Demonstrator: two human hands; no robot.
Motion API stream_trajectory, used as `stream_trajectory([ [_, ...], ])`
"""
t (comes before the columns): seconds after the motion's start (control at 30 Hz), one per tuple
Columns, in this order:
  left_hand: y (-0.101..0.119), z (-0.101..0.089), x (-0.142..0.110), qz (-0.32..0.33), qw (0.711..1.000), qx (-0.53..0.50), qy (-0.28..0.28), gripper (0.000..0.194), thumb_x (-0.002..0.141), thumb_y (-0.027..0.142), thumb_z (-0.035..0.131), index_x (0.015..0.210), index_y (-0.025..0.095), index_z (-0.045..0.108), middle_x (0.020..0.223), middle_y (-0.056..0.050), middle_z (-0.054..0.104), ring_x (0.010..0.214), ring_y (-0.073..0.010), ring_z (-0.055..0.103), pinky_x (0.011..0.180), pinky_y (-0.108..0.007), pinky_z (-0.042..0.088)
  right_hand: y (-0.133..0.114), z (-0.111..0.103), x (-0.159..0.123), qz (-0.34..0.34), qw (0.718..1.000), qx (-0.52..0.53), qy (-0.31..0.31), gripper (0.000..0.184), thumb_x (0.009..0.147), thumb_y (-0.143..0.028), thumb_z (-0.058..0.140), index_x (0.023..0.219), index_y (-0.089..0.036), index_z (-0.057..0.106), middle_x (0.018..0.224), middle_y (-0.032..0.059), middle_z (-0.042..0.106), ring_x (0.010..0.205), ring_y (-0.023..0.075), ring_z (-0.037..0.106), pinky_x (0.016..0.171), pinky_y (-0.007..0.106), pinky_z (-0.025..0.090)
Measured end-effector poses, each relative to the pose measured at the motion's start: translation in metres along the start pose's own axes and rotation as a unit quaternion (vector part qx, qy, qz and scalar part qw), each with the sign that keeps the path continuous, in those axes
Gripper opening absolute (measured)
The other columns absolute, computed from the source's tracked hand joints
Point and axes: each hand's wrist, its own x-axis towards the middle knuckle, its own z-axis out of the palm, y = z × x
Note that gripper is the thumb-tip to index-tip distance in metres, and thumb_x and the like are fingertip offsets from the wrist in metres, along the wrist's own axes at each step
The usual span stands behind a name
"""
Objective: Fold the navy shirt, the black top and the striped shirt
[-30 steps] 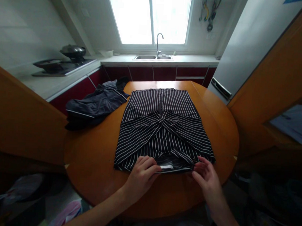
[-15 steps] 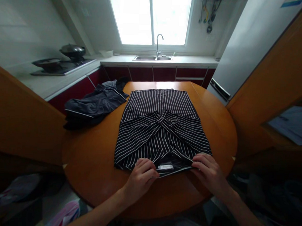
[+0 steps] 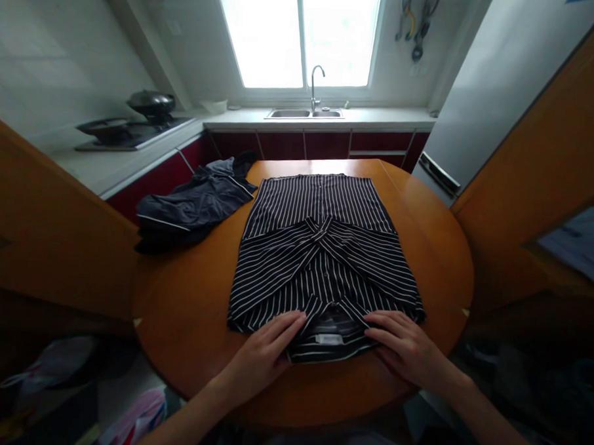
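Note:
A black shirt with white stripes (image 3: 319, 269) lies on the round wooden table (image 3: 188, 336), its collar toward me. Its sleeves are folded across the front and cross near the middle. A white label (image 3: 329, 339) shows inside the neck opening. My left hand (image 3: 265, 346) rests at the collar's left side, fingers stretched and lying on the cloth. On the opposite side, my right hand (image 3: 407, 349) lies with straight fingers on the collar edge. Both thumbs are partly hidden beneath the hands.
Dark garments (image 3: 194, 201) with white piping lie heaped at the table's left edge. Beyond the table are a counter with a sink (image 3: 304, 114) and a stove with pans (image 3: 109, 130). A refrigerator (image 3: 494, 93) stands at the right.
The collar has been spread flatter and sits nearer me, with its neck opening rounder. My fingers have gone from pinching its edge to lying straight on it.

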Motion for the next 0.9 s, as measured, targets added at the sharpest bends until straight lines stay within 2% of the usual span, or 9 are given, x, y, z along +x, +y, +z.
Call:
stream_trajectory([
  [0.07, -0.004, -0.001, -0.002, 0.026, 0.999, 0.0, -0.038, 0.073, 0.083, -0.001, 0.055, 0.15, 0.026, 0.043, 0.146, -0.009, 0.054, 0.138, -0.0253, 0.047, 0.111, -0.048, 0.047, 0.005, 0.004, -0.002, -0.007, 1.0, 0.003, -0.002, 0.049, 0.089, -0.01, 0.06, 0.132, -0.033, 0.064, 0.135, 0.0061, 0.065, 0.126, 0.0267, 0.058, 0.104, 0.051, 0.047],
  [0.17, -0.008, 0.0, -0.003, 0.036, 0.997, 0.01, -0.067, 0.068, 0.08, -0.005, 0.052, 0.141, 0.027, 0.054, 0.148, -0.007, 0.053, 0.142, -0.024, 0.043, 0.114, -0.05, 0.042, 0.01, 0.007, -0.003, -0.03, 0.999, 0.004, -0.02, 0.042, 0.092, -0.011, 0.058, 0.125, -0.034, 0.068, 0.129, 0.0039, 0.069, 0.122, 0.0263, 0.061, 0.103, 0.052, 0.047],
  [0.23, -0.008, 0.0, -0.003, 0.03, 0.997, 0.015, -0.071, 0.071, 0.079, -0.006, 0.05, 0.142, 0.027, 0.053, 0.15, -0.007, 0.051, 0.143, -0.0227, 0.042, 0.115, -0.049, 0.041, 0.011, 0.008, -0.004, -0.032, 0.999, 0.015, -0.023, 0.038, 0.093, -0.012, 0.057, 0.121, -0.034, 0.07, 0.125, 0.0034, 0.071, 0.12, 0.0261, 0.063, 0.102, 0.053, 0.048],
  [0.37, -0.006, 0.0, -0.003, 0.047, 0.997, 0.02, -0.061, 0.072, 0.084, 0.002, 0.054, 0.152, 0.022, 0.039, 0.154, -0.011, 0.046, 0.145, -0.0245, 0.037, 0.116, -0.051, 0.04, 0.008, 0.008, -0.006, -0.023, 0.999, 0.032, -0.006, 0.035, 0.092, -0.014, 0.059, 0.119, -0.033, 0.072, 0.126, 0.0045, 0.07, 0.119, 0.0258, 0.063, 0.099, 0.05, 0.051],
  [0.43, -0.006, -0.001, -0.003, 0.076, 0.995, 0.022, -0.054, 0.066, 0.087, 0.005, 0.054, 0.15, 0.023, 0.043, 0.154, -0.011, 0.045, 0.146, -0.0256, 0.037, 0.116, -0.052, 0.039, 0.006, 0.008, -0.008, -0.027, 0.999, 0.028, -0.004, 0.034, 0.091, -0.014, 0.06, 0.116, -0.033, 0.073, 0.127, 0.0044, 0.07, 0.119, 0.0256, 0.063, 0.098, 0.049, 0.052],
  [0.6, -0.007, 0.0, -0.005, 0.1, 0.995, -0.008, -0.022, 0.04, 0.09, 0.0, 0.052, 0.118, 0.022, 0.069, 0.144, -0.008, 0.057, 0.142, -0.0257, 0.043, 0.113, -0.047, 0.045, -0.001, 0.002, -0.009, -0.025, 0.999, 0.037, -0.015, 0.028, 0.088, -0.013, 0.063, 0.103, -0.033, 0.077, 0.129, 0.0031, 0.068, 0.122, 0.0272, 0.059, 0.099, 0.051, 0.051],
  [0.67, -0.008, 0.001, -0.007, 0.084, 0.996, -0.034, -0.021, 0.033, 0.09, 0.0, 0.053, 0.107, 0.021, 0.072, 0.141, -0.008, 0.059, 0.14, -0.0252, 0.046, 0.11, -0.043, 0.048, -0.005, 0.0, -0.009, -0.017, 0.999, 0.044, -0.015, 0.027, 0.087, -0.013, 0.064, 0.099, -0.033, 0.077, 0.129, 0.0029, 0.068, 0.122, 0.0274, 0.058, 0.1, 0.051, 0.05],
  [0.8, -0.01, 0.003, -0.01, 0.058, 0.995, -0.082, -0.021, 0.028, 0.089, -0.002, 0.052, 0.097, 0.019, 0.069, 0.138, -0.009, 0.06, 0.138, -0.0245, 0.048, 0.109, -0.042, 0.049, -0.007, -0.003, -0.013, -0.034, 0.998, 0.044, -0.012, 0.022, 0.084, -0.014, 0.067, 0.093, -0.032, 0.078, 0.125, 0.003, 0.07, 0.121, 0.0278, 0.058, 0.098, 0.05, 0.051],
  [0.9, -0.009, 0.001, -0.008, 0.072, 0.993, -0.089, -0.013, 0.018, 0.09, 0.003, 0.058, 0.091, 0.018, 0.068, 0.135, -0.01, 0.061, 0.137, -0.0254, 0.049, 0.109, -0.042, 0.049, -0.005, -0.005, -0.015, -0.033, 0.998, 0.037, 0.023, 0.028, 0.083, -0.016, 0.07, 0.104, -0.033, 0.077, 0.121, 0.0043, 0.071, 0.118, 0.0276, 0.059, 0.096, 0.049, 0.052],
])
